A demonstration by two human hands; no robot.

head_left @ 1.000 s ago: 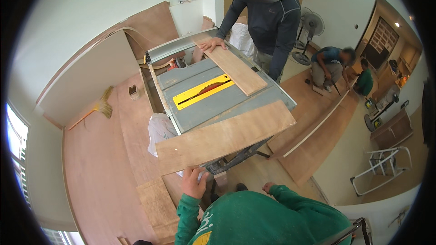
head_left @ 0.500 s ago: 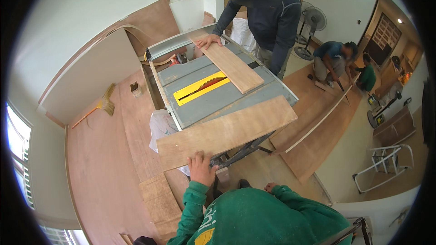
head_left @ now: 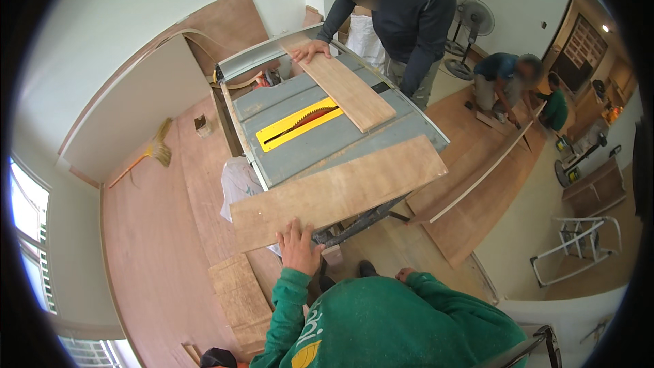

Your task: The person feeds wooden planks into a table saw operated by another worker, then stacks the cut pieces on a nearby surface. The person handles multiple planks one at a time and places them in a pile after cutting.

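My left hand [head_left: 300,250] rests on the near edge of a long plywood board [head_left: 340,191], its fingers stretched out and laid flat on the wood. That board lies across the near end of a grey table saw [head_left: 286,170]. A toothed blade [head_left: 313,117] rises through the saw's yellow insert [head_left: 278,138]. Beyond it, a co-worker's hand [head_left: 311,50] presses on a second plywood board [head_left: 351,92], to the right of the blade. Beside my body hangs my right hand [head_left: 406,274], small in view with its fingers mostly hidden.
A co-worker [head_left: 402,27] stands at the saw's far side. Two people work on the floor at right, near plywood sheets [head_left: 477,197] and a long pale strip [head_left: 480,180]. A broom [head_left: 158,152] lies at left. A step ladder [head_left: 579,249] and fan [head_left: 475,20] stand at right.
The view has shifted slightly. My left hand stays at the near board's edge, its fingertips a little farther onto the wood. Both boards keep nearly the same place on the saw.
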